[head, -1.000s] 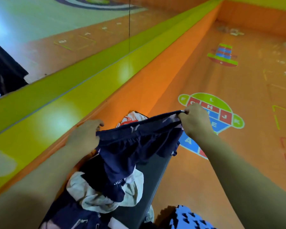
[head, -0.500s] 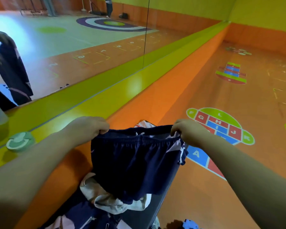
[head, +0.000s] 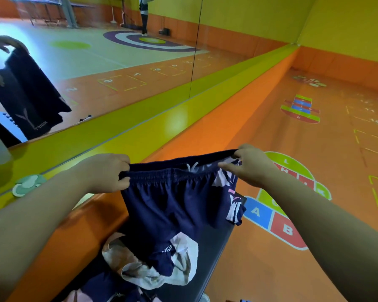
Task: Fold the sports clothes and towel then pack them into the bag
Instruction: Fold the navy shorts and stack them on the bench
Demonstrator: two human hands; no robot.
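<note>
Filling the view is an orange gym floor (head: 271, 225) with painted hopscotch, while a wall mirror (head: 96, 62) over a green ledge (head: 140, 131) runs from 9 toward 1 o'clock. At 6 o'clock lies what looks like a dark bench (head: 214, 247), though little of it shows, with a heap of clothes (head: 179, 264) on it. Above the heap hang navy shorts (head: 172, 203), the waistband's long axis running 9 to 3 o'clock. The left hand (head: 105, 173) pinches its 9 o'clock end and the right hand (head: 247, 166) its 3 o'clock end, fingers curled on the elastic. Both hands are equally near, so either could lead the fold.
</note>
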